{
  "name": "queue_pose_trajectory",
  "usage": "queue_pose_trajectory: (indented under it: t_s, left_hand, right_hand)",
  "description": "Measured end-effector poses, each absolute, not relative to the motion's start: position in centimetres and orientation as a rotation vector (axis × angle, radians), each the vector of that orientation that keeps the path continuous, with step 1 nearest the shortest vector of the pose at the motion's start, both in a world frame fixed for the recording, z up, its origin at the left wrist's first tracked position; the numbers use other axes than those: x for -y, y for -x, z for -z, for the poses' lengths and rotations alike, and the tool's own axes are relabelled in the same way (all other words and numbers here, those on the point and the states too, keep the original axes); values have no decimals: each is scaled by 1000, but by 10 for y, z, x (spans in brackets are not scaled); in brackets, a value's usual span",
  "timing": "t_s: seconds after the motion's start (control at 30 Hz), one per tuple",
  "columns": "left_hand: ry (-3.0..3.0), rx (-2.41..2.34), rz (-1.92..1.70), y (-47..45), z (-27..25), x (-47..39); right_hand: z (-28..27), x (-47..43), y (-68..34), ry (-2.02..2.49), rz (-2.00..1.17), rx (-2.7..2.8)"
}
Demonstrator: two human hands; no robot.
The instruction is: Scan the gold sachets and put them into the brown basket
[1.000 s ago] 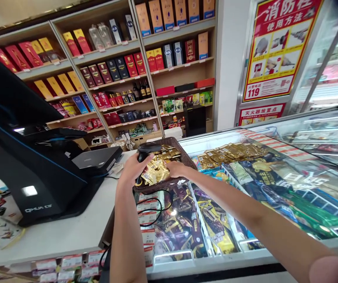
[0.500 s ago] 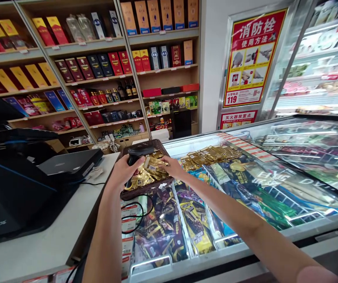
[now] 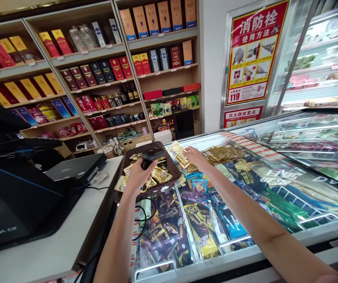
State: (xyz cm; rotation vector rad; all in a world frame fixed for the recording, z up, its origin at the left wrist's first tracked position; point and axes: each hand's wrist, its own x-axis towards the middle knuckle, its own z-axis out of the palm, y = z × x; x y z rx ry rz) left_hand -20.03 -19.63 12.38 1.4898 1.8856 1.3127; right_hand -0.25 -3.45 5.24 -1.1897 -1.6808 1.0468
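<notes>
A black handheld barcode scanner [image 3: 150, 154] is gripped in my left hand [image 3: 139, 175], above a brown woven basket [image 3: 173, 167]. Gold snack packets [image 3: 161, 174] lie inside that basket, partly covered by the scanner and my hand. Just beyond the basket's right side, my right hand [image 3: 197, 157] pinches a gold packet [image 3: 179, 154] by its right edge, over the glass top of the freezer. More gold packets [image 3: 223, 153] lie in a row on the glass, to the right of my right hand. The scanner's black cable [image 3: 145, 214] loops down below the basket.
A chest freezer [image 3: 216, 257] with bagged ice creams fills the front and right. On the left, a white counter [image 3: 48, 232] carries a black checkout machine [image 3: 15, 188]. Shelves of boxed bottles [image 3: 98, 72] and a red-and-yellow poster [image 3: 254, 51] stand behind.
My right hand has moved right, out of the basket, with a gold packet. My left hand still holds the scanner over the basket. The view has shifted slightly.
</notes>
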Motion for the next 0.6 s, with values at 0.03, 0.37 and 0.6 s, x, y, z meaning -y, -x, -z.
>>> queue_pose_trajectory:
  t_s: [0.03,0.37,0.6]
  left_hand:
    - [-1522,-1881,-1255,195,-121,195]
    - [-1638,-1873,-1057,176,-107,181]
    - [-1686,-1894,-1043,177,-108,183]
  right_hand:
    - [-53,30,-4,1236,-1042,1686]
    - [-41,5,-25,1428,-961,1773]
    - [-41,2,-23,1443,-1003,1760]
